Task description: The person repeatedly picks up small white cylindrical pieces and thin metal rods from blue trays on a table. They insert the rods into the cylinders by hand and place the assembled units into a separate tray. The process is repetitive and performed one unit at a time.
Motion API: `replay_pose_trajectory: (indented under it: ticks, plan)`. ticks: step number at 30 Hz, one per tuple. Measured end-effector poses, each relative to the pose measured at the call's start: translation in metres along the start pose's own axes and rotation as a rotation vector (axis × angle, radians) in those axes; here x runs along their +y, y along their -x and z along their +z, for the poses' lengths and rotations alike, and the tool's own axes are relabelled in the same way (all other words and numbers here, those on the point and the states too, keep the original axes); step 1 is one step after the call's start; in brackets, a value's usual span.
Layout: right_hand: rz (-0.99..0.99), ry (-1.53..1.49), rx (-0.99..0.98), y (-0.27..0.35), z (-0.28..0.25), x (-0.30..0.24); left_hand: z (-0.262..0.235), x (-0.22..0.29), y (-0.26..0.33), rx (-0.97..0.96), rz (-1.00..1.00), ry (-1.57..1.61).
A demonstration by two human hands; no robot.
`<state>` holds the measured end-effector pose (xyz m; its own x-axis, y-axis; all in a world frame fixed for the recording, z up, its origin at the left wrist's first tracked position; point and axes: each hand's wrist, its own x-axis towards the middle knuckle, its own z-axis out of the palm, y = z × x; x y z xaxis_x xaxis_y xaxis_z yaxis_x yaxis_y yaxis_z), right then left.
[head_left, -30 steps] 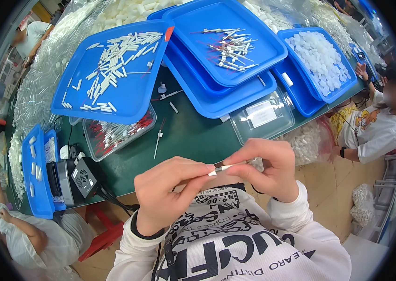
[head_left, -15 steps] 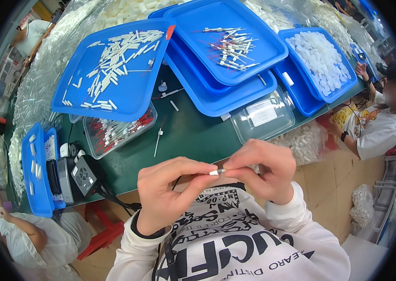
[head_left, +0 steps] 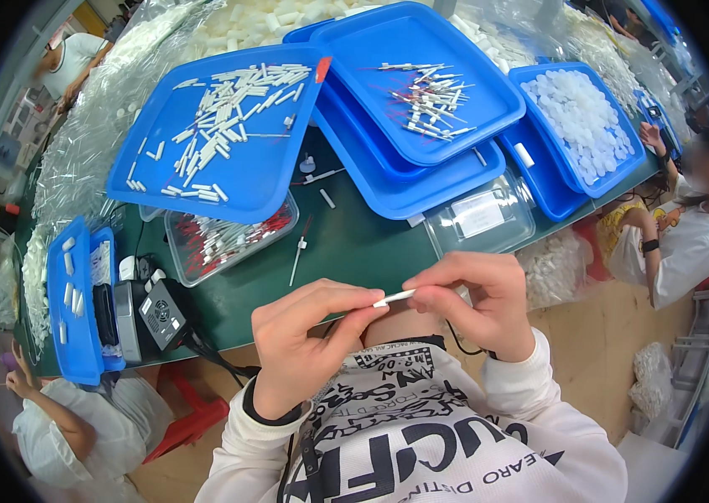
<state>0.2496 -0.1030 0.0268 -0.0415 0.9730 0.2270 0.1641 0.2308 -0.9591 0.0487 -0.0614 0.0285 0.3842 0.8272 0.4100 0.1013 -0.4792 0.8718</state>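
In front of my chest, both hands meet at a small thin white tube (head_left: 394, 298) with a white tab at its left end. My left hand (head_left: 300, 339) pinches the tabbed end between thumb and forefinger. Its other end sits in the pinch of my right hand (head_left: 484, 306). Beyond my hands, on the green table (head_left: 346, 247), lies a similar thin white piece with a dark wire (head_left: 297, 251). A clear box (head_left: 233, 264) of white pieces and red wires stands farther left, partly under a blue tray (head_left: 149, 155) with many short white tubes.
Stacked blue trays (head_left: 354, 54) hold thin white pieces with red wires. To the right are a blue tray (head_left: 591, 189) of translucent white pieces and a clear lid (head_left: 493, 235). A black device (head_left: 161, 314) with cables sits at the left edge. People work on both sides.
My right fingers have drawn a little to the right, and more of the white tube shows between my hands. The whole view has shifted slightly.
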Motion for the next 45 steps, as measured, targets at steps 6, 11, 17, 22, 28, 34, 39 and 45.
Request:
replay_pose_trajectory:
  ticks: [6, 11, 17, 22, 28, 34, 39, 45]
  plan:
    - [-0.047, 0.232, -0.089, -0.039, -0.002, -0.01, -0.026, 0.005, -0.012, 0.004, 0.0, -0.284]
    - [-0.012, 0.469, 0.12, -0.128, -0.081, 0.01, -0.104, -0.025, -0.023, 0.265, -0.222, -0.77]
    - [0.093, 0.916, 0.146, -0.21, -0.143, 0.077, -0.116, -0.079, -0.026, 0.227, -0.238, -0.887]
    - [-0.013, 1.185, 0.207, -0.221, -0.136, 0.085, -0.111, -0.084, -0.028, 0.238, -0.28, -0.864]
    - [-0.301, 0.87, 0.045, -0.217, -0.041, 0.015, -0.11, -0.073, -0.019, 0.204, -0.293, -0.93]
    - [-0.338, 0.998, -0.27, -0.261, 0.036, 0.031, -0.112, -0.077, -0.012, 0.225, -0.21, -0.954]
    - [-0.264, 1.302, -0.14, -0.267, 0.07, 0.049, -0.113, -0.064, -0.008, 0.213, -0.215, -0.998]
    - [-0.348, 1.222, 0.043, -0.25, 0.068, 0.046, -0.104, -0.011, 0.022, 0.313, -0.277, -0.984]
